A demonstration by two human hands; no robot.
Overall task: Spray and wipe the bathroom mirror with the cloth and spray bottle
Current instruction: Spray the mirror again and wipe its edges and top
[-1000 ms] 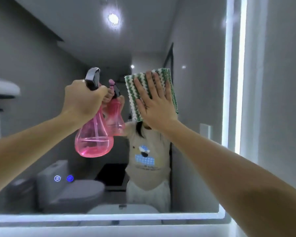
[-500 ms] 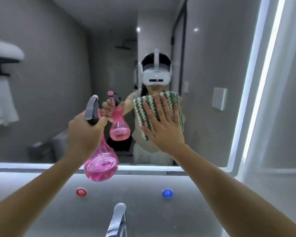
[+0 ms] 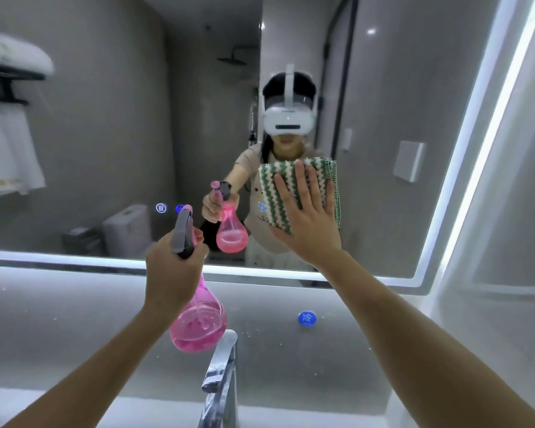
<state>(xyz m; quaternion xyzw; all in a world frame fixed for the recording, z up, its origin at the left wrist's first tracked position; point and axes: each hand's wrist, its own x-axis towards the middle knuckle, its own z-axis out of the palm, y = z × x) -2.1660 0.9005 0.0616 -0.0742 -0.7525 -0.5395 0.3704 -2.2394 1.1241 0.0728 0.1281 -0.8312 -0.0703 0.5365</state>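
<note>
pressing cloth (image 3: 294, 196) flat on mirror (image 3: 136, 118) with open right hand (image 3: 309, 223); left hand (image 3: 170, 270) gripping bottle (image 3: 198, 322); best wiped in firm overlapping passes.

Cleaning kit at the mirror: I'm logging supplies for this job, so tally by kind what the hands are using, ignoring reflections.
Spray bottle: 1, pink, gripped by the left hand.
Cloth: 1, green and white, pressed to the mirror by the right hand.
Total: 2
</note>
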